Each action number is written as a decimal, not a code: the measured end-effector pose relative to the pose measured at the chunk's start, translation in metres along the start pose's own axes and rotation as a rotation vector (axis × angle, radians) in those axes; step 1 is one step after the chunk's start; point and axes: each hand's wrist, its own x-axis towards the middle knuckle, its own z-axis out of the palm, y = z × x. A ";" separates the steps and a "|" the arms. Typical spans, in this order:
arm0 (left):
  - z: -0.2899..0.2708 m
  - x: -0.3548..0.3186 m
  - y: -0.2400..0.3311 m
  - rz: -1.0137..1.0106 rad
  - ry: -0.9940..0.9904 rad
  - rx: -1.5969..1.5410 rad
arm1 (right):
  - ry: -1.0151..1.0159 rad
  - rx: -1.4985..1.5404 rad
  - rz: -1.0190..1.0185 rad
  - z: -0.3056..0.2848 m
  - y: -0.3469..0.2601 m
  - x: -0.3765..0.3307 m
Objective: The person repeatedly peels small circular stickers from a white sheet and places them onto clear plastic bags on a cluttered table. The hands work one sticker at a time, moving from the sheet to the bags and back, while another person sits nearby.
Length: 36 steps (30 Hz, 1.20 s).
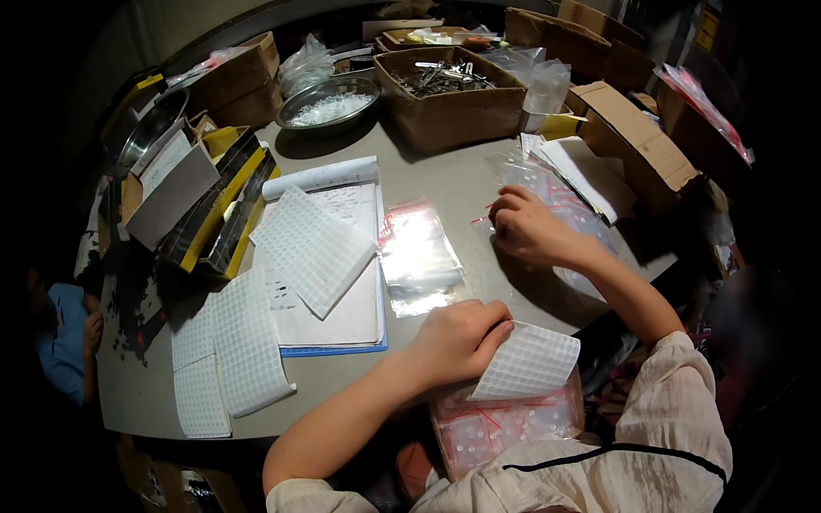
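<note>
Between the thumb and fingers of my left hand (pixel 463 340) is a sheet of small round stickers (pixel 532 363), its free end hanging over my lap. Beneath that sheet is a box of small clear zip bags (pixel 487 432) with red seals. My right hand (pixel 534 229) has its fingers curled at the edge of a spread of clear zip bags (pixel 560 192) on the right of the table; what its fingertips pinch, if anything, is hidden. A stack of shiny clear bags (pixel 421 265) lies between my hands, touched by neither.
Several sticker sheets (pixel 315 248) lie on a blue clipboard with papers (pixel 342 333) and at the left. A cardboard box of metal parts (pixel 453 115) and a metal bowl (pixel 329 104) stand behind. Boxes (pixel 650 141) line the right. Another person's blue sleeve (pixel 64 333) shows far left.
</note>
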 end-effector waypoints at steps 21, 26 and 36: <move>-0.034 0.017 0.005 -0.498 0.197 -0.490 | -0.012 1.040 0.415 -0.037 -0.058 -0.097; -0.028 0.015 0.009 -0.601 0.146 -0.422 | 0.122 0.729 0.176 -0.025 -0.065 -0.087; -0.029 0.014 0.007 -0.518 0.142 -0.204 | 0.234 0.263 -0.004 -0.024 -0.077 -0.074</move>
